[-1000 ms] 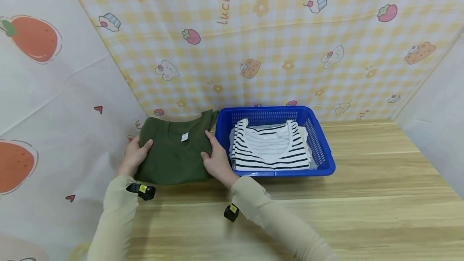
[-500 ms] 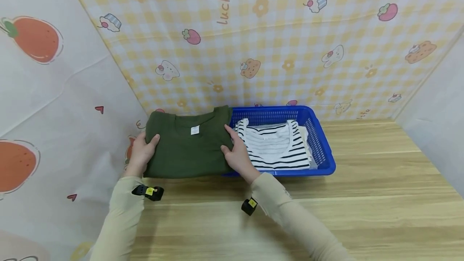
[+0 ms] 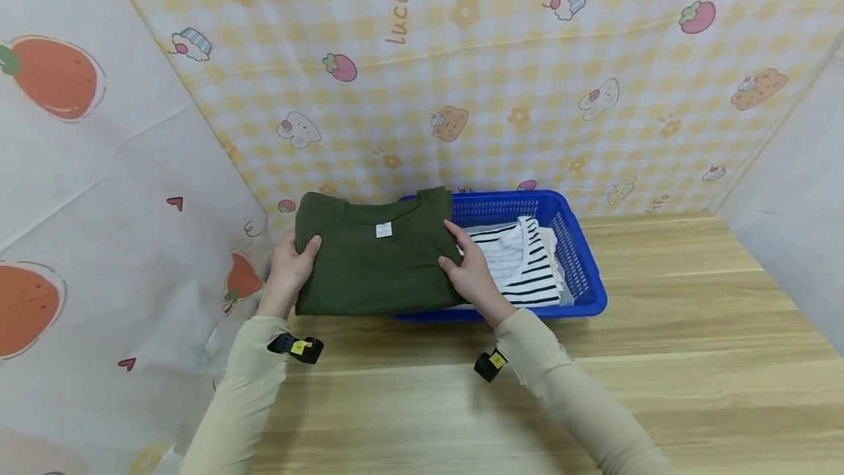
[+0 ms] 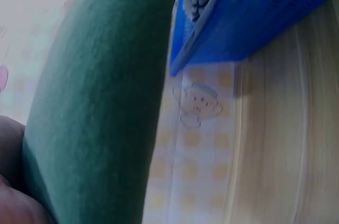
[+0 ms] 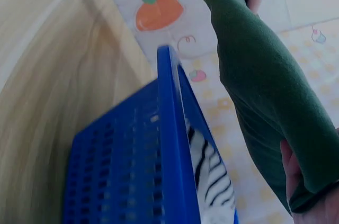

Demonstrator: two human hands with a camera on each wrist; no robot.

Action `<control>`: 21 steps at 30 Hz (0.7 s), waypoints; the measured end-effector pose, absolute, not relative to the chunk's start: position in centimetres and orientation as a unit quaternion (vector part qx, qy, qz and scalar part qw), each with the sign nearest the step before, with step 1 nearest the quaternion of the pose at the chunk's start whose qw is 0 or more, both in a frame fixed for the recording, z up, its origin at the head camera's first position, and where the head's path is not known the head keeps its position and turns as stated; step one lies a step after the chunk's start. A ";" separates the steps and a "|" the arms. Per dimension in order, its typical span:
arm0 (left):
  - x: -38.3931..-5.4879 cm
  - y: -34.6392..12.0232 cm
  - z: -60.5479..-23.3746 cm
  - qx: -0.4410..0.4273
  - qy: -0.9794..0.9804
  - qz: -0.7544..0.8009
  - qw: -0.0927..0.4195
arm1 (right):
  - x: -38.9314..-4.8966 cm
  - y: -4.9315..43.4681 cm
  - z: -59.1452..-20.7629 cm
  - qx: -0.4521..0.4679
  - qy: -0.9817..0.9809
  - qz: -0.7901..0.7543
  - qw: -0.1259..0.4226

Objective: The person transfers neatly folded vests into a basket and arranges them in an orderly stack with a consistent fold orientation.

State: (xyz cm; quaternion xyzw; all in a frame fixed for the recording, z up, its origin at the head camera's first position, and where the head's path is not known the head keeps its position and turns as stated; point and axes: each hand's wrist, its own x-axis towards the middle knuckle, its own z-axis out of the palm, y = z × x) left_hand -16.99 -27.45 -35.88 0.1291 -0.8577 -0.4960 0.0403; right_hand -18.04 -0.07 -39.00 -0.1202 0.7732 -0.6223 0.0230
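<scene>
A folded dark green shirt with a white neck label hangs in the air between both hands. My left hand grips its left edge, thumb on top. On the right edge my right hand pinches the fabric, the thumb above and other fingers partly under it. The shirt covers the left part of a blue plastic basket; in the right wrist view it is held above the basket's rim. Inside the basket lies a folded black-and-white striped top, its left side hidden by the shirt.
Cream-coloured fabric shows beneath the striped top. The basket stands on a wooden table against a yellow checked backdrop. A white printed sheet hangs along the left side. Black cameras sit on both wrists.
Both hands have carried the green shirt to the right and slightly up, from beside the basket to over its left part. The basket has stayed in place.
</scene>
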 end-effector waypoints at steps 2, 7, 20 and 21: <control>-17.1 -26.8 -36.0 0.126 -0.856 -0.499 0.043 | -18.2 0.6 -38.9 -0.126 0.776 -0.618 0.021; -17.6 -25.5 -36.3 0.122 -0.848 -0.513 0.044 | -18.5 2.2 -38.8 -0.131 0.784 -0.607 0.019; -19.3 -20.9 -36.9 0.094 -0.833 -0.543 0.047 | -19.2 7.0 -38.9 -0.087 0.800 -0.593 0.035; -19.4 -20.5 -37.0 0.093 -0.834 -0.543 0.045 | -19.2 7.3 -38.9 -0.083 0.800 -0.593 0.039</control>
